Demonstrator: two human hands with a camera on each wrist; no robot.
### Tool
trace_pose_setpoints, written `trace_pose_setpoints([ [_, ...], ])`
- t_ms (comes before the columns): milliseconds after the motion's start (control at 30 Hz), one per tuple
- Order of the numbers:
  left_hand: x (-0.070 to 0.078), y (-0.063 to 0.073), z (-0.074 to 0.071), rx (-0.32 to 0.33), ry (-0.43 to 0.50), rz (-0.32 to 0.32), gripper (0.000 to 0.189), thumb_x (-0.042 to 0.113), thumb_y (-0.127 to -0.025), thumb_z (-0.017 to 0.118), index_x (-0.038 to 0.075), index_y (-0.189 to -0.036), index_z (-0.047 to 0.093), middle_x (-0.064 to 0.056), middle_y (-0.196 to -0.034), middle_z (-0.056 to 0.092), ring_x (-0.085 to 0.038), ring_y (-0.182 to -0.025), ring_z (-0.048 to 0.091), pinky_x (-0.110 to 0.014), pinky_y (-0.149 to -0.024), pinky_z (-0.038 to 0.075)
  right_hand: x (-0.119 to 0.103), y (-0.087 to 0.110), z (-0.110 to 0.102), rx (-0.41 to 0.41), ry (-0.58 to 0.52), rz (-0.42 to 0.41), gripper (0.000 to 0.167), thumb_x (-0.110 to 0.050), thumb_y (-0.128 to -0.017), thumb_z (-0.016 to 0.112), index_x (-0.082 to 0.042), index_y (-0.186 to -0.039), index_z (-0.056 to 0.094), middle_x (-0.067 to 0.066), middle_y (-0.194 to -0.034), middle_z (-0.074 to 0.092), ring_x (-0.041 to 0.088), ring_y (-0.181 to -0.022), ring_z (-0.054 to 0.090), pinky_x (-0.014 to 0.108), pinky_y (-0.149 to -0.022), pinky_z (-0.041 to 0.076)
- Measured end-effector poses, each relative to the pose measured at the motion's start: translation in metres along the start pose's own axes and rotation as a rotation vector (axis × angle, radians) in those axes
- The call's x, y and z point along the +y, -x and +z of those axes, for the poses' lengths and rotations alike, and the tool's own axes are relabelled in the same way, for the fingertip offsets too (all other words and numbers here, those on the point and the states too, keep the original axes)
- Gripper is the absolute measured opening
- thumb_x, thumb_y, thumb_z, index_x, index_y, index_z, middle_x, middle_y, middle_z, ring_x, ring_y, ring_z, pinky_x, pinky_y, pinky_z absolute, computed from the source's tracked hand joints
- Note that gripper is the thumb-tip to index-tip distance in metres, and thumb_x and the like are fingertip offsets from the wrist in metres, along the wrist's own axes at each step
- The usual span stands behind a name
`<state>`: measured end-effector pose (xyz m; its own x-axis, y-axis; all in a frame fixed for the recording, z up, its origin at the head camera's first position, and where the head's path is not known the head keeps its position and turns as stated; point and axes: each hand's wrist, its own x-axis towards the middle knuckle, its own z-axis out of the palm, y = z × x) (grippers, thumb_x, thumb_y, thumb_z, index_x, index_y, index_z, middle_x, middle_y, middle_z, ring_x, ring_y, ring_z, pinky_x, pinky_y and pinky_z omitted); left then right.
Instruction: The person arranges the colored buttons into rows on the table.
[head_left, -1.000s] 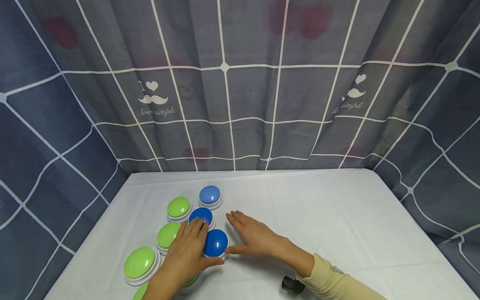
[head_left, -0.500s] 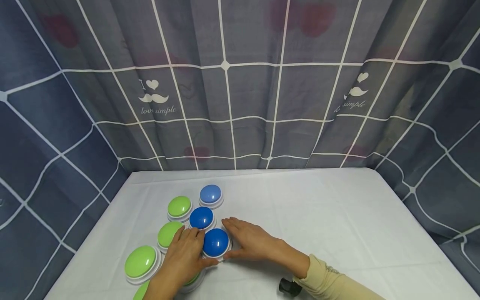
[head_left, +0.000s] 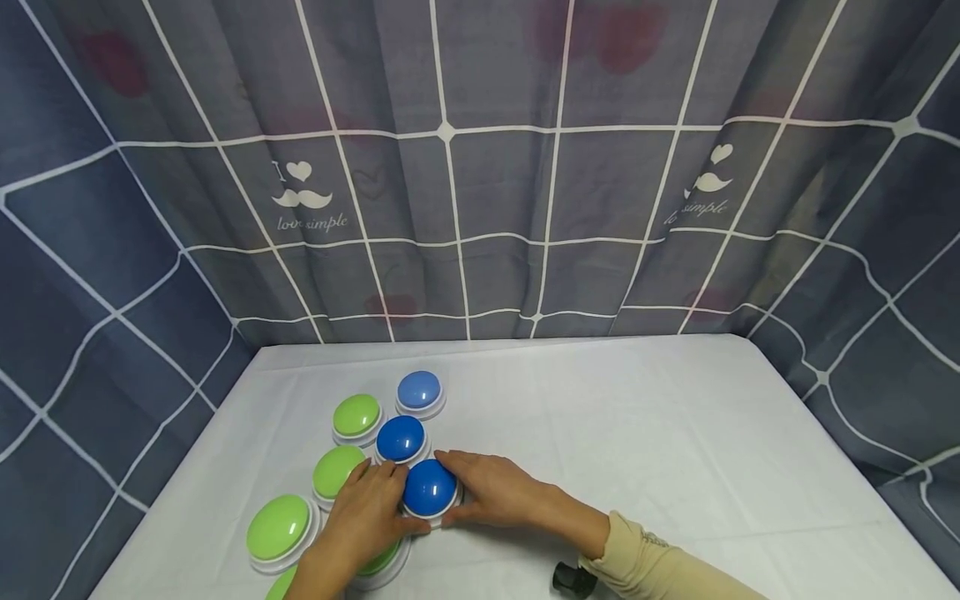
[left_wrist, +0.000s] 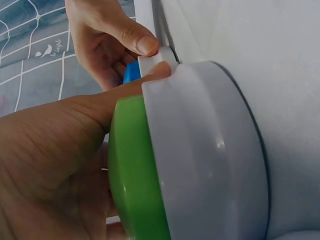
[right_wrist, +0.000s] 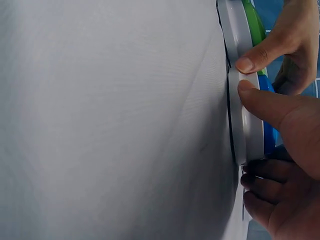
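The nearest dark blue push button (head_left: 430,488), a dome on a white round base, sits on the white table between both hands. My left hand (head_left: 366,518) holds its left side, with the thumb along the near rim and the fingers toward the far side. From the right, my right hand (head_left: 498,492) grips the same base, thumb in front and fingers curving behind. In the right wrist view both thumbs rest at the white base (right_wrist: 252,125). A green push button (left_wrist: 135,165) lies under my left hand, partly hidden by it in the head view.
Just beyond stand another dark blue button (head_left: 401,437) and a lighter blue one (head_left: 419,389). Several green buttons, such as the large one (head_left: 277,527), line the left side. A dark object (head_left: 573,579) shows at the right cuff. A grey checked curtain (head_left: 495,183) encloses the table.
My right hand has moved left and nearer, closing in on the near blue button's base. My left hand has drawn back off the farther blue button to the near one's side.
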<state>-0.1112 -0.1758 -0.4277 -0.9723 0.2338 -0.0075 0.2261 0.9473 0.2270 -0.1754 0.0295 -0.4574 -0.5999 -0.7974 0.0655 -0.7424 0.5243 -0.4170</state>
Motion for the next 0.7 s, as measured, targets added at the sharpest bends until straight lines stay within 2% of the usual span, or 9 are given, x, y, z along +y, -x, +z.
trace_pose_setpoints([
  [100, -0.002, 0.0, 0.0, -0.016, 0.028, -0.003, 0.083, 0.044, -0.067, 0.09, -0.005, -0.127, 0.059, -0.022, -0.128, 0.06, -0.04, -0.122, 0.054, -0.06, -0.108, 0.031, 0.0, -0.001, 0.0, -0.005, -0.025, 0.008, 0.085, -0.05, -0.085, 0.075, -0.006, -0.149, 0.042, 0.004, -0.146, 0.051, 0.015, -0.13, 0.051, 0.033, -0.103, 0.044],
  [333, -0.002, -0.002, -0.005, -0.007, 0.018, 0.032, 0.073, 0.046, -0.068, 0.089, -0.001, -0.119, 0.063, -0.012, -0.109, 0.065, -0.033, -0.102, 0.062, -0.054, -0.092, 0.047, 0.002, -0.001, -0.002, -0.004, -0.047, 0.011, 0.081, -0.047, -0.085, 0.076, -0.006, -0.148, 0.044, 0.003, -0.143, 0.054, 0.014, -0.127, 0.053, 0.031, -0.102, 0.045],
  [433, 0.0, -0.005, -0.007, -0.038, 0.027, 0.028, 0.073, 0.046, -0.068, 0.088, -0.001, -0.119, 0.063, -0.011, -0.105, 0.064, -0.031, -0.097, 0.063, -0.054, -0.089, 0.049, 0.002, 0.0, -0.004, -0.005, -0.057, 0.019, 0.081, -0.047, -0.085, 0.076, -0.006, -0.147, 0.045, 0.003, -0.142, 0.055, 0.013, -0.126, 0.054, 0.031, -0.102, 0.045],
  [567, 0.004, -0.009, -0.01, -0.068, 0.054, 0.024, 0.075, 0.045, -0.069, 0.089, -0.001, -0.123, 0.063, -0.014, -0.11, 0.065, -0.034, -0.099, 0.063, -0.058, -0.089, 0.049, 0.003, 0.004, -0.01, 0.0, -0.073, 0.046, 0.08, -0.045, -0.084, 0.078, -0.007, -0.147, 0.046, 0.002, -0.141, 0.056, 0.013, -0.125, 0.055, 0.033, -0.102, 0.045],
  [700, 0.01, -0.014, -0.013, -0.031, 0.054, 0.076, 0.074, 0.043, -0.068, 0.09, -0.002, -0.12, 0.064, -0.015, -0.109, 0.066, -0.033, -0.097, 0.064, -0.055, -0.085, 0.051, 0.006, 0.01, -0.017, 0.015, -0.086, 0.082, 0.08, -0.043, -0.082, 0.08, -0.008, -0.146, 0.047, 0.002, -0.139, 0.057, 0.014, -0.124, 0.056, 0.034, -0.101, 0.046],
])
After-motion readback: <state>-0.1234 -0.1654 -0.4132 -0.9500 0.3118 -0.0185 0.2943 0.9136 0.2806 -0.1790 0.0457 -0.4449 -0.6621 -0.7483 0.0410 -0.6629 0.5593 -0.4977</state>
